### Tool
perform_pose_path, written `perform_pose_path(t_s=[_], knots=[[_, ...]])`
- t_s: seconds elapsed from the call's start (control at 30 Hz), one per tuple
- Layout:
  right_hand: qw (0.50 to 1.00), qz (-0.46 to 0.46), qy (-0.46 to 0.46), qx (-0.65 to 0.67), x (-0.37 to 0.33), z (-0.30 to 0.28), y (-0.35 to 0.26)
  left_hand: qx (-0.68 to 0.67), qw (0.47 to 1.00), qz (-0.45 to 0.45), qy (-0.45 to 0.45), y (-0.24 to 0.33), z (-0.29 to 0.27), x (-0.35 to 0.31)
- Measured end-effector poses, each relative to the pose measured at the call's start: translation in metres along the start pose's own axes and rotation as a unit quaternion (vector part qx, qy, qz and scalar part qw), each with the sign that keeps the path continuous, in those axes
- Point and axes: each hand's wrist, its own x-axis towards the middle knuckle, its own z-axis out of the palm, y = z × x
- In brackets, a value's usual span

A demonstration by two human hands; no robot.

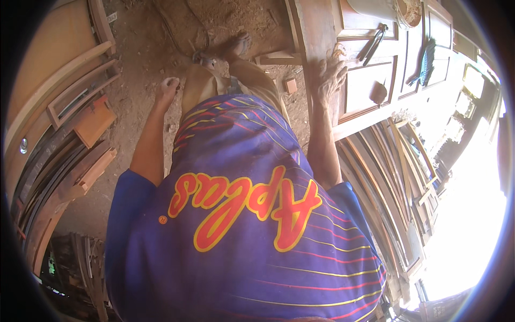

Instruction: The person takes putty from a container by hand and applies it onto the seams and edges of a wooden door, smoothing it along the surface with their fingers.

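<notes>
My left hand (169, 89) hangs beside my left leg over the dirt floor, its fingers curled together. Whatever they may hold is too small or hidden to make out. On the edge of a panelled wooden door (370, 79), my right hand (328, 79) lies flat with its fingers stretched out. Curled wood shavings (339, 52) sit just beyond its fingertips. Farther along the door rest a dark pair of pincers (374, 45), a brown roundish piece (378, 93) and a blue-green bristly thing (426, 63) whose kind is unclear.
A white bucket (375, 7) stands at the door's far end. Long boards (375, 177) are stacked below the door on the right. Wooden frames (80, 96) and planks line the left. A small reddish block (290, 86) and a cable (166, 29) lie on the floor.
</notes>
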Motion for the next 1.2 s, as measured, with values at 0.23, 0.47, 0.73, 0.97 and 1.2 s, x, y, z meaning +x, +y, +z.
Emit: perform_pose_path(t_s=[0.23,0.47,0.73,0.97,1.2], knots=[[0.999,0.009,-0.029,-0.015,-0.007,0.004,-0.016,0.045,0.999,0.015,-0.024,-0.016,-0.011,-0.006],[0.998,0.051,-0.026,-0.004,0.0,0.007,-0.017,0.008,1.0,-0.008,-0.021,0.009,-0.003,-0.023],[0.998,0.054,0.041,0.021,0.002,0.02,0.0,0.015,1.0,0.005,-0.003,0.019,-0.015,-0.014],[0.998,0.055,0.039,-0.001,0.022,-0.001,-0.013,0.023,0.999,-0.02,-0.02,0.012,-0.035,0.002],[0.992,0.06,0.111,0.025,-0.017,0.001,-0.02,0.081,0.996,-0.03,-0.034,0.069,-0.056,0.001]])
